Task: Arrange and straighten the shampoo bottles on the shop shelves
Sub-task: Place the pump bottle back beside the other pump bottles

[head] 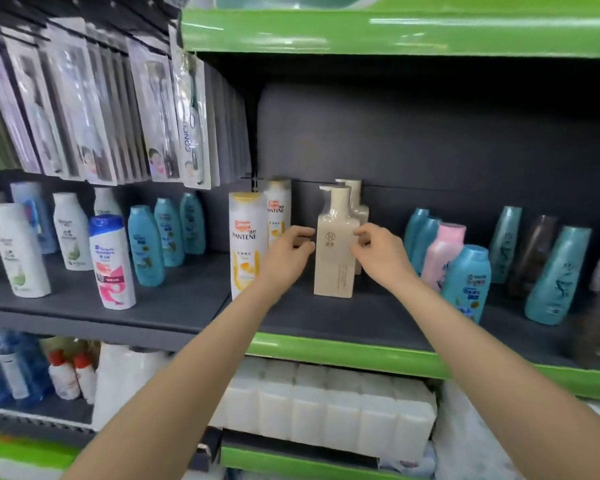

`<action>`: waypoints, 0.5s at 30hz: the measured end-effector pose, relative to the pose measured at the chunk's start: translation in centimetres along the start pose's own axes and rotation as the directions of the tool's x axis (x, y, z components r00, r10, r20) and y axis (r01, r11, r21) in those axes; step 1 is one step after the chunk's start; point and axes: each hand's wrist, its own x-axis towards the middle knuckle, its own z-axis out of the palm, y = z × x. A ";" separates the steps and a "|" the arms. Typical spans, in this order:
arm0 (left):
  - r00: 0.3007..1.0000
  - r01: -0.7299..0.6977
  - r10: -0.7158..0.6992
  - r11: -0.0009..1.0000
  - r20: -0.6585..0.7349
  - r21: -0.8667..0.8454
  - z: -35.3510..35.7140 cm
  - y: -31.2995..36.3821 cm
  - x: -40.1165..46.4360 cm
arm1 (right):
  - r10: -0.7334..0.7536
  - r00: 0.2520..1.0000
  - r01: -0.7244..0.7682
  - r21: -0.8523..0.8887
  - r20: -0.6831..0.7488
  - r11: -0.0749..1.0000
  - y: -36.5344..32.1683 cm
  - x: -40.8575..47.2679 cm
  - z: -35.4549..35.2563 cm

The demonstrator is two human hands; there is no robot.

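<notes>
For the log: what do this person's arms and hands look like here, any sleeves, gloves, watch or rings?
Both forearms are bare up to the frame's bottom edge, with no sleeve in sight. The left hand and right hand are ungloved. No watch, bracelet or ring shows on either wrist or on the fingers facing the camera. The image is slightly blurred, so fine marks cannot be ruled out.

Single head view, close, facing forward and slightly down at shelf (326, 320); arms reach in from below.

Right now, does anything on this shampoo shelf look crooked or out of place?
Yes. On the right, the teal bottles and a dark brown bottle seem to lean left rather than stand straight, though the wide lens may exaggerate it. The beige pump bottle between the left hand and right hand stands upright. Nothing looks spilled or damaged.
</notes>
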 end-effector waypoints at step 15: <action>0.958 0.091 -0.059 0.991 0.282 -0.102 2.0 -2.3 9.1 | 0.157 0.987 -0.135 0.321 -0.042 0.937 0.4 5.3 2.6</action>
